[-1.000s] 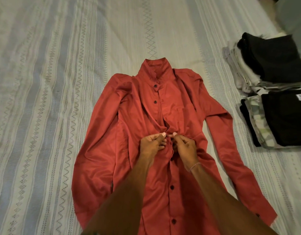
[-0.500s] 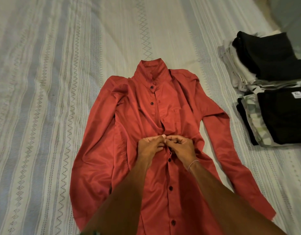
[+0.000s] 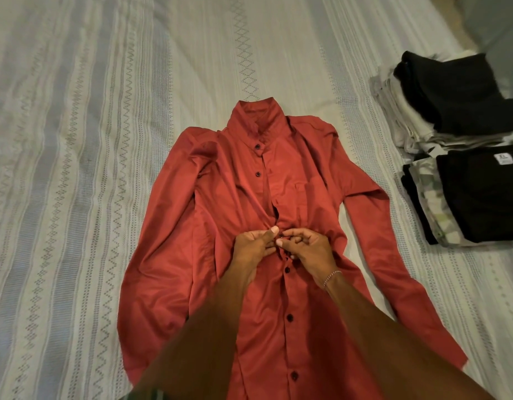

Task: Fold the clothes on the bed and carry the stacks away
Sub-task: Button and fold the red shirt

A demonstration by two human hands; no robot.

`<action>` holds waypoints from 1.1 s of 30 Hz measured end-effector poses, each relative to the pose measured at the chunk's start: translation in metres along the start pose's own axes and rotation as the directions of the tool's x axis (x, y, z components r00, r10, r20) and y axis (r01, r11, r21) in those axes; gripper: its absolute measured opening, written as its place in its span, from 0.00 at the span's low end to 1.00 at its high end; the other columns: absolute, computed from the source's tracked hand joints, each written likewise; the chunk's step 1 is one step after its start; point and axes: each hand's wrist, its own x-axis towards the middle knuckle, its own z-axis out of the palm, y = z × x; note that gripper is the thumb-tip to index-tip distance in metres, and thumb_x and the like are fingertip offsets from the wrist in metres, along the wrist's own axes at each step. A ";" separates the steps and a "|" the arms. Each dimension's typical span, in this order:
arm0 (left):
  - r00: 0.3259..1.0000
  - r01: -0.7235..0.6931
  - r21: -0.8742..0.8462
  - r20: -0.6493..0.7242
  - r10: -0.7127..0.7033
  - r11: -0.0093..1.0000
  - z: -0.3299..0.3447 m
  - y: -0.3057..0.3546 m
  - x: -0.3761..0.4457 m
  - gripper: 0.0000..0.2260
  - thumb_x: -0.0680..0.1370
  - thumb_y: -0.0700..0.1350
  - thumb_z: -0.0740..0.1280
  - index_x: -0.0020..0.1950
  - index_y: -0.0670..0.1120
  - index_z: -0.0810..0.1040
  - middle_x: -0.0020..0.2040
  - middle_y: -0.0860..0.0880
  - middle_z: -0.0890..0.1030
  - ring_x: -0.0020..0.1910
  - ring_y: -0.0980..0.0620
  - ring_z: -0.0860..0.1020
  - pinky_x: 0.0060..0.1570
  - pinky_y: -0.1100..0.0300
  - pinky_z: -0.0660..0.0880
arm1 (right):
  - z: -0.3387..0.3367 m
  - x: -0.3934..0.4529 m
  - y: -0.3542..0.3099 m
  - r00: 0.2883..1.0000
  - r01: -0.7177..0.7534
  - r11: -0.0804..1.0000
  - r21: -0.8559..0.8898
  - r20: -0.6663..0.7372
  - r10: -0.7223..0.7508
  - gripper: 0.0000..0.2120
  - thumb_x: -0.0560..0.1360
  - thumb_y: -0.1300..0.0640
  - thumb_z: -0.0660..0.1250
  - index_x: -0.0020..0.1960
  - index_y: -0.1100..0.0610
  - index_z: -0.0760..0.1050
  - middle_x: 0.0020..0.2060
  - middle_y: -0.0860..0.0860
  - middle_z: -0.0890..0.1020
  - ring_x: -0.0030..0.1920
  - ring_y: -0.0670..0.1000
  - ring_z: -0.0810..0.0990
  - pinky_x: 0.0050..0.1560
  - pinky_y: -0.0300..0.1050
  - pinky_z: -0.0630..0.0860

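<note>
A red long-sleeved shirt (image 3: 229, 215) with dark buttons lies face up on the bed, collar away from me, sleeves spread down both sides. My left hand (image 3: 254, 245) and my right hand (image 3: 304, 246) meet at the shirt's front placket near its middle. Both pinch the red fabric edges around a button there. The placket gapes open just above my fingers; the buttons lower down look fastened. My forearms cover part of the shirt's lower half.
The bed wears a pale striped patterned cover (image 3: 90, 197). Two stacks of folded clothes sit at the right edge: a farther one topped in black (image 3: 451, 93) and a nearer one with a black labelled shirt on top (image 3: 480, 194).
My hands have stayed at the same button on the placket, fingers shifting slightly. The view has drifted a little, so the shirt sits somewhat lower and more centred.
</note>
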 end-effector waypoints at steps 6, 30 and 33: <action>1.000 -0.031 0.004 -0.005 0.031 1.000 0.001 -0.001 0.000 0.08 0.77 0.47 0.74 0.44 0.42 0.85 0.39 0.50 0.86 0.40 0.59 0.85 0.40 0.67 0.79 | -0.007 0.001 0.000 0.999 -0.004 1.000 0.020 0.045 0.003 0.05 0.74 0.62 0.75 0.50 0.59 0.86 0.35 0.53 0.82 0.34 0.48 0.76 0.35 0.37 0.76; 0.954 -0.001 0.415 -0.272 0.125 0.910 0.014 -0.015 -0.039 0.12 0.72 0.53 0.75 0.37 0.46 0.79 0.28 0.48 0.82 0.27 0.50 0.82 0.35 0.53 0.83 | 0.009 -0.021 0.012 0.933 0.113 0.894 -0.433 -0.263 -0.246 0.14 0.79 0.42 0.66 0.62 0.44 0.82 0.28 0.49 0.82 0.30 0.52 0.79 0.36 0.45 0.77; 0.895 0.017 0.773 -0.294 0.335 0.634 0.017 -0.005 -0.048 0.17 0.72 0.58 0.68 0.34 0.45 0.75 0.32 0.50 0.82 0.36 0.48 0.82 0.41 0.52 0.81 | 0.017 -0.021 -0.003 0.872 0.059 0.761 -0.646 -0.338 -0.355 0.19 0.80 0.40 0.63 0.40 0.52 0.82 0.32 0.51 0.83 0.38 0.57 0.82 0.38 0.46 0.74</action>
